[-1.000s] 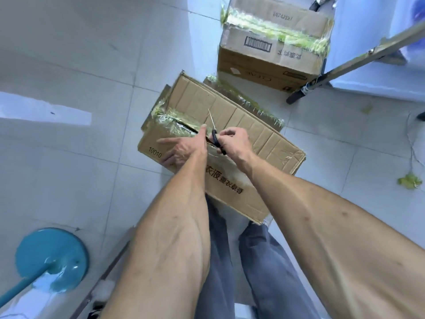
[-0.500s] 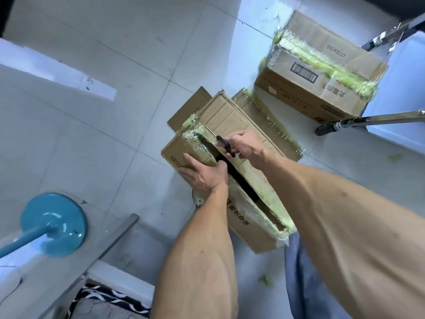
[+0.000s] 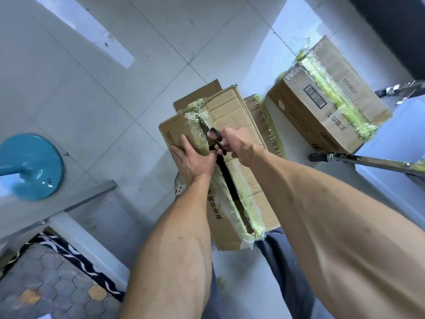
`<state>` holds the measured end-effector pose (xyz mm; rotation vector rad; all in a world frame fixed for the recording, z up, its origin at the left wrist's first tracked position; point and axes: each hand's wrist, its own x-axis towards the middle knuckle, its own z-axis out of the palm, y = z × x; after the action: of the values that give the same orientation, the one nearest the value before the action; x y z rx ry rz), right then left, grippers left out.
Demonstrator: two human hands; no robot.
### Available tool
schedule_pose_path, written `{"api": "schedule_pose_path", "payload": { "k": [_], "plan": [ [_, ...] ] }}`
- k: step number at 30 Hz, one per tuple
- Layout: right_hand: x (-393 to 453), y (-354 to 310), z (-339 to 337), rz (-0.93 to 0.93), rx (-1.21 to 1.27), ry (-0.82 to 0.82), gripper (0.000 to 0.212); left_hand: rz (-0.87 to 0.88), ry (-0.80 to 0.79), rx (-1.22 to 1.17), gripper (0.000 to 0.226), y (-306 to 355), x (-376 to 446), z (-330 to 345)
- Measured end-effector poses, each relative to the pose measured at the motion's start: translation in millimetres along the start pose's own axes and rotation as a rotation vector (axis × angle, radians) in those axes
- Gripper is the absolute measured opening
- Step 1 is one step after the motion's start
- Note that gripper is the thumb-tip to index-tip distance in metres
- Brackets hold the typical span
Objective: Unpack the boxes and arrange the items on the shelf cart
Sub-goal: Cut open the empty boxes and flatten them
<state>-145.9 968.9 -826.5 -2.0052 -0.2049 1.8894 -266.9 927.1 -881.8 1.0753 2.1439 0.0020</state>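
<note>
A cardboard box (image 3: 232, 116) sealed with greenish tape stands on the tiled floor in front of me, and its top seam is split into a dark gap along most of its length. My left hand (image 3: 192, 158) lies on the left top flap with its fingers spread over the edge. My right hand (image 3: 238, 142) grips black-handled scissors (image 3: 217, 140) at the far part of the seam. A second taped cardboard box (image 3: 333, 95) sits to the right, closed.
A flattened piece of cardboard (image 3: 197, 94) lies under the near box. A teal round base (image 3: 32, 166) stands on the left. Metal legs (image 3: 368, 161) reach in from the right. A patterned mat (image 3: 46, 272) lies at bottom left.
The view has swung so the box now runs away from me. The scissors have travelled along the seam toward the far end, and the gap in the tape is longer.
</note>
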Motion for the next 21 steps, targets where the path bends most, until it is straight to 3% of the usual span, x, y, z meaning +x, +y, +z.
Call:
{"api": "schedule_pose_path", "payload": {
  "k": [7, 11, 14, 16, 21],
  "plan": [
    [16.7, -14.9, 26.5, -0.015, 0.122, 0.027, 0.028, 0.007, -0.010, -0.042, 0.107, -2.1, 1.1, -1.1],
    [22.3, -13.0, 37.8, 0.035, 0.109, 0.063, 0.014, 0.007, 0.004, -0.058, 0.104, -5.4, 1.4, -1.5],
    [25.4, -14.3, 41.1, 0.071, 0.081, 0.094, 0.016, 0.010, 0.008, -0.062, 0.104, -6.2, 2.6, -2.6],
    [25.9, -16.7, 40.3, 0.059, 0.096, 0.095, 0.009, 0.011, 0.014, -0.072, 0.104, -6.4, 3.0, -3.2],
    [24.4, -14.7, 43.3, -0.044, 0.173, 0.110, 0.020, 0.018, 0.019, -0.094, 0.106, -7.7, 2.4, -2.9]
  ]
}}
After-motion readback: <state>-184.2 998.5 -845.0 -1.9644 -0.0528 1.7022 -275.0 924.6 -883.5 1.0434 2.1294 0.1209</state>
